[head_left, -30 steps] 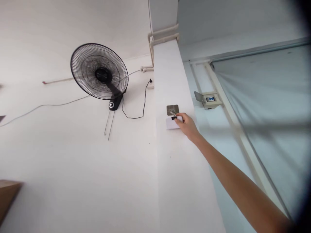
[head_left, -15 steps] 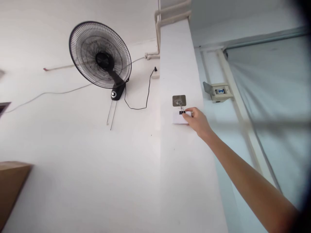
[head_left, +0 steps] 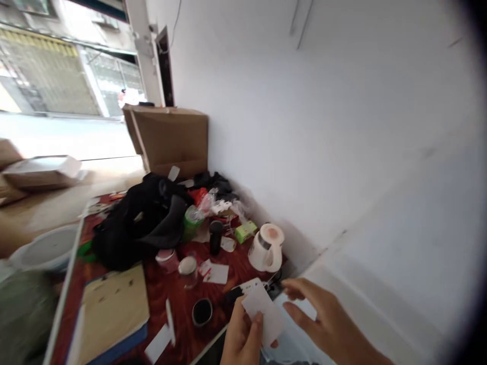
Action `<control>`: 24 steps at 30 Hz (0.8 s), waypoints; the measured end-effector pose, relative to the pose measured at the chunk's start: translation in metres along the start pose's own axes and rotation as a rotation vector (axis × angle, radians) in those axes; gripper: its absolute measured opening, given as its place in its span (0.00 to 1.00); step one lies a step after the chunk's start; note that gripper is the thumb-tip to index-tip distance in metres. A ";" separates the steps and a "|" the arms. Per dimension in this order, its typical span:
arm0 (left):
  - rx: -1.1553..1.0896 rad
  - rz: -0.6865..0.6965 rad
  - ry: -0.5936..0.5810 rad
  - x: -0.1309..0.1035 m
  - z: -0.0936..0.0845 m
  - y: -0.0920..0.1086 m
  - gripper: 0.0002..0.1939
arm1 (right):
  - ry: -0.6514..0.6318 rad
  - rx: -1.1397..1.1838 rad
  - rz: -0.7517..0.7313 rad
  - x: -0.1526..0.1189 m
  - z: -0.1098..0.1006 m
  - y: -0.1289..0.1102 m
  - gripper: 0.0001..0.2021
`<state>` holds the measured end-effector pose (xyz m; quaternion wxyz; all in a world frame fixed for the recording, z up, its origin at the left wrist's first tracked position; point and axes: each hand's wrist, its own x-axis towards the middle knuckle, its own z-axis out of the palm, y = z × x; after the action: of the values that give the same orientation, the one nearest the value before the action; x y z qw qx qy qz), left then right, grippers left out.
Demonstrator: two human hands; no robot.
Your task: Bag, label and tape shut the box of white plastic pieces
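My left hand (head_left: 243, 334) is at the bottom centre, closed on a white card (head_left: 266, 314) with the thumb on its face. To the right of the card is my right hand (head_left: 323, 317), its thumb and fingers apart and nothing between them. Beyond the hands a white kettle (head_left: 262, 253) stands at the table's edge by the wall. Left of my left hand lie a dark round-cornered object (head_left: 202, 312), a white pen (head_left: 170, 322) and another white card (head_left: 158, 343).
The red-brown table (head_left: 160, 289) bears a black bag (head_left: 140, 223), a yellowish folder (head_left: 114, 304), a lidded jar (head_left: 187, 271), a black cylinder (head_left: 215, 237) and a green box (head_left: 245, 231). Behind stands a large cardboard box (head_left: 171, 142). The white wall (head_left: 323, 126) runs along the right.
The view has swung from the wall with the fan down to the table. My right hand is off the clipped white paper on the wall hook, and my left hand has come into view holding a card.
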<state>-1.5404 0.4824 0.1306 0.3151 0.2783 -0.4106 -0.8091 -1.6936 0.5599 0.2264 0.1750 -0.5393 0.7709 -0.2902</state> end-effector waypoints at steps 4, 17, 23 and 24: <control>-0.008 0.008 0.185 -0.007 -0.011 -0.017 0.26 | -0.304 0.529 0.183 -0.001 0.083 0.021 0.22; 0.368 -0.159 0.569 -0.050 -0.024 -0.015 0.24 | -0.560 0.651 0.198 0.005 0.108 0.061 0.15; 0.422 -0.184 0.578 -0.087 -0.036 -0.004 0.24 | -0.620 0.647 0.135 -0.009 0.107 0.041 0.16; 0.408 -0.182 0.579 -0.096 -0.041 -0.003 0.25 | -0.632 0.642 0.124 -0.011 0.110 0.034 0.16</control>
<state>-1.4503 0.5344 0.1260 0.2831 0.5885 -0.4307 -0.6229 -1.6502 0.5507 0.1198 0.5772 -0.4726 0.5816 -0.3245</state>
